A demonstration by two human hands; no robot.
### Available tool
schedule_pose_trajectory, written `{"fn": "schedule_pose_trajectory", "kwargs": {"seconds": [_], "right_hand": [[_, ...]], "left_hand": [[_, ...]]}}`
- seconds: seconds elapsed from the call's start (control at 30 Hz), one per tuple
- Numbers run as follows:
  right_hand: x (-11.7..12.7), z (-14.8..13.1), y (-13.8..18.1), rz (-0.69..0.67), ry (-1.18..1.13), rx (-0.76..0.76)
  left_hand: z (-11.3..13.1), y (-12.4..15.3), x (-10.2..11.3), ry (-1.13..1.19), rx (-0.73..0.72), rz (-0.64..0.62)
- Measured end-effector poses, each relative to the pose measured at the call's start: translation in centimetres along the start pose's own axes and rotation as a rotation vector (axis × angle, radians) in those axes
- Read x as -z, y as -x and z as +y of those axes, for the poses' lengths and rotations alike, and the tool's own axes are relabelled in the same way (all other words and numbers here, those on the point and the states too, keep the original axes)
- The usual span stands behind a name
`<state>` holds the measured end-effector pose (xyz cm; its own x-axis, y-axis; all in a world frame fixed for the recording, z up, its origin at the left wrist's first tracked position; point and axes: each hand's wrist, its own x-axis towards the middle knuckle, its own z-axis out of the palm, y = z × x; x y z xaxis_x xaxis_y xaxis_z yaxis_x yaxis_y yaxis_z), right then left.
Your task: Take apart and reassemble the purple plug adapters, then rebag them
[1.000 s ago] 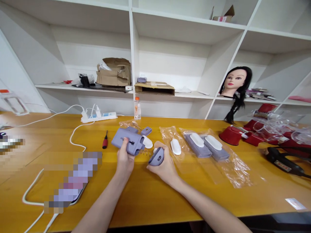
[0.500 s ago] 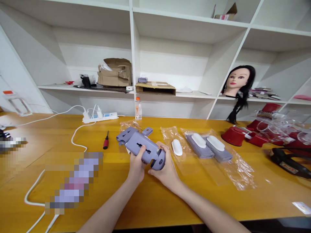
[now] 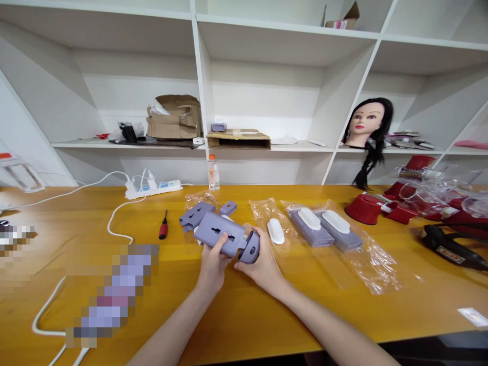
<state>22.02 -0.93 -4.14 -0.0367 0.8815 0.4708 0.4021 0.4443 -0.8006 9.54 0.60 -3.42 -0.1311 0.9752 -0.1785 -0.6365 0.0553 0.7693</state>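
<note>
My left hand (image 3: 213, 262) is closed round a purple plastic housing (image 3: 217, 229) with two dark slots, its thumb resting on top by the slots. Closed on a rounded purple end cap (image 3: 249, 248) is my right hand (image 3: 265, 264); the cap sits at the housing's right end, with a narrow gap between them. Behind the housing lie another slotted purple shell (image 3: 197, 215) and a small purple piece (image 3: 228, 208). To the right, a white oval part (image 3: 275, 231) rests on clear plastic.
Two purple units with white oval tops (image 3: 309, 218) lie on plastic bags at right. Red-black screwdriver (image 3: 163, 229), power strip (image 3: 154, 189) and a clear bottle (image 3: 213, 173) are on the table. Red containers (image 3: 363, 208) and a black strapped object (image 3: 450, 249) stand far right.
The end cap and the housing have drawn slightly apart, showing a wider gap. The view has shifted a little to the right.
</note>
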Motion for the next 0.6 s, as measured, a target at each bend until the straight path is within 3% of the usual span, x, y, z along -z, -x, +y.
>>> {"fn": "schedule_pose_trajectory", "kwargs": {"seconds": [0.33, 0.6], "right_hand": [[0.07, 0.33, -0.03, -0.071, -0.063, -0.042], [0.36, 0.26, 0.07, -0.042, -0.067, 0.007]], "left_hand": [[0.29, 0.12, 0.1, -0.024, 0.029, -0.022], [0.15, -0.45, 0.54, 0.021, 0.166, -0.109]]}}
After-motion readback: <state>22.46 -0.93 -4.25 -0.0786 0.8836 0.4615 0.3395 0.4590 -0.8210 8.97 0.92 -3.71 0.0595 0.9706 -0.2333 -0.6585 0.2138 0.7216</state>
